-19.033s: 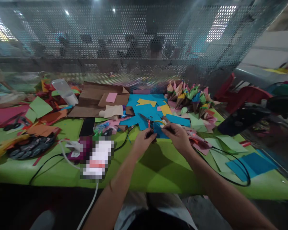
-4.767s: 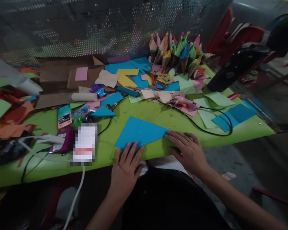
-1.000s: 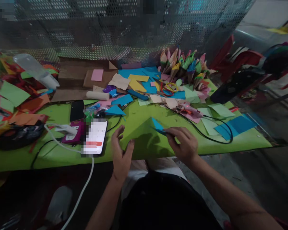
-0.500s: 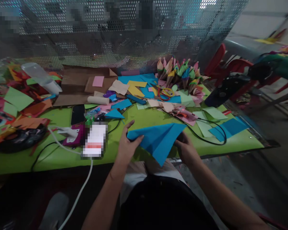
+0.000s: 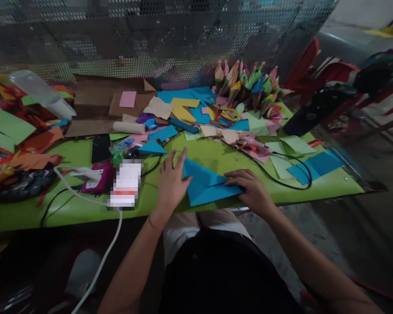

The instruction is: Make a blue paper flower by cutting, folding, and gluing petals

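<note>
A folded sheet of blue paper [image 5: 201,187] lies on the green tabletop in front of me, with a crease running toward its right corner. My left hand [image 5: 173,181] rests flat along the paper's left edge, its fingers spread and the thumb touching the sheet. At the opposite side, my right hand [image 5: 251,188] has its fingers bent over the right corner and grips the folded layers there. Part of that corner is hidden under the fingers.
A phone [image 5: 126,183] on a white cable lies left of my hands, beside a purple power socket [image 5: 96,179]. Behind are scissors [image 5: 227,117], paper scraps, and several paper cones [image 5: 245,85]. A pink glue gun [image 5: 253,145] with a black cord sits to the right.
The blue paper has come down from the air onto the table and turned. My left hand has opened from its pinch and flattened; the right has shifted to the paper's right corner.
</note>
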Action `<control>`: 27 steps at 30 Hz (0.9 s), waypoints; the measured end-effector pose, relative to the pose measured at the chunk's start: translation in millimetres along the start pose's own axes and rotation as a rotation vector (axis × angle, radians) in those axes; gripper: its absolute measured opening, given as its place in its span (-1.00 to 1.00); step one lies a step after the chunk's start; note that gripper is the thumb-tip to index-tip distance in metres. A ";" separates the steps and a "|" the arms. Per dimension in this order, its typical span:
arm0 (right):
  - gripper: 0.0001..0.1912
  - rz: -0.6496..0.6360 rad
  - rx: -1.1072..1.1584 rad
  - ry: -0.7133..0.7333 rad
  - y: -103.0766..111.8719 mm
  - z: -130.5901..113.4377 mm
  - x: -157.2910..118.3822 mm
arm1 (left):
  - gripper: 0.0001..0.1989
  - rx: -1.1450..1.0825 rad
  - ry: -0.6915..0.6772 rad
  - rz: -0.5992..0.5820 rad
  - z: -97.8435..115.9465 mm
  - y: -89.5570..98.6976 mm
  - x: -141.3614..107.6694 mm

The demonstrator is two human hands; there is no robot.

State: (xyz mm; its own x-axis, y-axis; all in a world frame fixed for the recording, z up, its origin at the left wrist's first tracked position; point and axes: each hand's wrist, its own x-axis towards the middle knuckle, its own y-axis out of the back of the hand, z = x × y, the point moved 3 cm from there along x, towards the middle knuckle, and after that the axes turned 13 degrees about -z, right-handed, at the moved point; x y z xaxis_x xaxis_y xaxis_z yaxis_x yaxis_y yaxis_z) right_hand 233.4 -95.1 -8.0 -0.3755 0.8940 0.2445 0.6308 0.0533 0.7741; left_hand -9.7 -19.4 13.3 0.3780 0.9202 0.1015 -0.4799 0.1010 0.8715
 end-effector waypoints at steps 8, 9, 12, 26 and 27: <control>-0.32 -0.144 -0.082 0.074 0.4 -0.2 -4.4 | -0.46 0.198 -0.336 -0.311 6.8 -6.8 -32.0; -0.31 -0.154 -0.085 0.073 0.7 0.2 -4.6 | -0.47 0.201 -0.341 -0.332 5.7 -6.7 -34.4; -0.27 -0.186 -0.083 0.064 1.6 0.1 -4.3 | -0.49 0.216 -0.341 -0.356 4.7 -4.9 -39.4; -0.27 -0.228 -0.181 0.055 0.2 -6.8 -5.6 | -0.51 0.268 -0.295 -0.388 21.9 -1.2 -27.8; -0.27 -0.225 -0.179 0.065 -0.6 -6.3 -6.5 | -0.48 0.276 -0.297 -0.409 23.6 -3.8 -25.0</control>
State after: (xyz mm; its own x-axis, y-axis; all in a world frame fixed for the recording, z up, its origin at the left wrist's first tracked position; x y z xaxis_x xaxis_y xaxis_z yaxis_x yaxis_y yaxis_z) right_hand 231.2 -103.7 -6.3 -0.5388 0.8379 0.0872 0.3992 0.1628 0.9023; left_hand 1.3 -51.8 18.8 0.7148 0.6773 -0.1742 -0.0385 0.2868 0.9572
